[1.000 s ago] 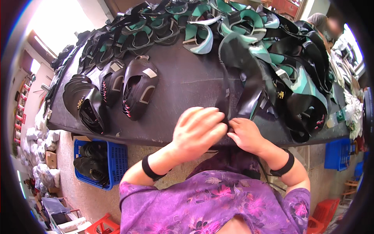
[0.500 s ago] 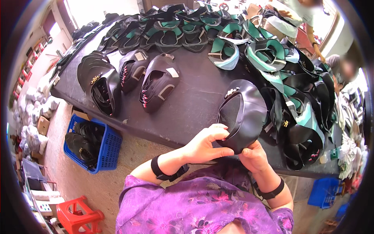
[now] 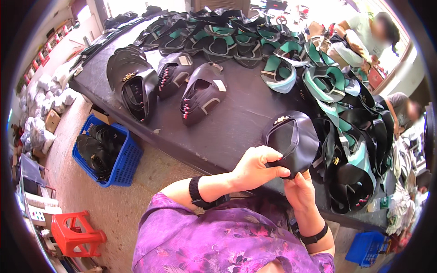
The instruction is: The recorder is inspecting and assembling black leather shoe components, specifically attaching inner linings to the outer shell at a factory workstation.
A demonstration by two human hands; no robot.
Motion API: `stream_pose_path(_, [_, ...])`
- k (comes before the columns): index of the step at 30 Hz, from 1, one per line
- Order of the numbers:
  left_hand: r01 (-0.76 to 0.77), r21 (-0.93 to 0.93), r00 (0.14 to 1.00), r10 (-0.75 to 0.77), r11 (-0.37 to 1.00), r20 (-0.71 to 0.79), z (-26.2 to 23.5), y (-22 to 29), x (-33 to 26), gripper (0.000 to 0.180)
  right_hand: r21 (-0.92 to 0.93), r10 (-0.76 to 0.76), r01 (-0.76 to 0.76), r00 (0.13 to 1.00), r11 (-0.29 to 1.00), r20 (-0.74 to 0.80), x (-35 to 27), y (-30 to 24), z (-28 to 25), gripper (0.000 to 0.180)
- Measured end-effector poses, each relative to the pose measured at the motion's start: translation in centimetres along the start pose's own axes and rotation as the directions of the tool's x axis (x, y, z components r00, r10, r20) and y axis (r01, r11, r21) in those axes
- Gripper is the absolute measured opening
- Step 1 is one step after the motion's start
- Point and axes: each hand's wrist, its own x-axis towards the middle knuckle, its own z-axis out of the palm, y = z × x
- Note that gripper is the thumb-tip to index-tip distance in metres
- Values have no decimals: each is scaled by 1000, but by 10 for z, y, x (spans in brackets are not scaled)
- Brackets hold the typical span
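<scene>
Both my hands hold a black leather shoe upper (image 3: 307,144) with a gold ornament, over the near edge of the dark table (image 3: 241,107). My left hand (image 3: 259,168) pinches its near left rim, thumb and fingers closed on the edge. At the near end, my right hand (image 3: 300,187) grips it from below with thumb and fingertips; part of these fingers is hidden. Left of my hands on the table lie a nested stack of black uppers (image 3: 122,68) with a gold ornament and two smaller stacks, one upper stack (image 3: 173,75) behind another upper stack (image 3: 205,91) with pale tags.
Piled uppers with green linings (image 3: 325,86) cover the table's far and right sides. A blue basket (image 3: 126,159) of black uppers and a red stool (image 3: 77,232) stand on the floor at left. A blue crate (image 3: 364,248) is lower right. Two people (image 3: 364,38) are at far right.
The view has shifted, so the table's contents sit farther right in the picture. The upper has turned slightly between my hands, and both hands still grip its near end.
</scene>
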Motion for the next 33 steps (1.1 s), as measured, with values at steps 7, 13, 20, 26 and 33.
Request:
stream_pose_path(7, [-421, 246, 891, 448, 873, -68, -9, 9, 1, 26, -108, 5, 11, 990, 994, 141, 0, -6, 14, 44])
stream_pose_path(13, [-477, 655, 797, 602, 586, 41, -70, 52, -17, 28, -552, -6, 28, 999, 833, 41, 2, -6, 29, 37])
stream_pose_path(20, [11, 1000, 898, 440, -5, -8, -160, 27, -57, 16, -934, 113, 105, 982, 340, 152, -7, -8, -11, 9])
stream_pose_path(26, [296, 947, 939, 220, -122, -265, -213, -50, -117, 12, -971, 224, 163, 954, 176, 201, -11, -6, -30, 10])
stream_pose_path(33, [383, 913, 870, 387, -138, -306, -214, -37, -101, 28, -905, 394, 425, 836, -23, 383, -15, 0, -30, 10])
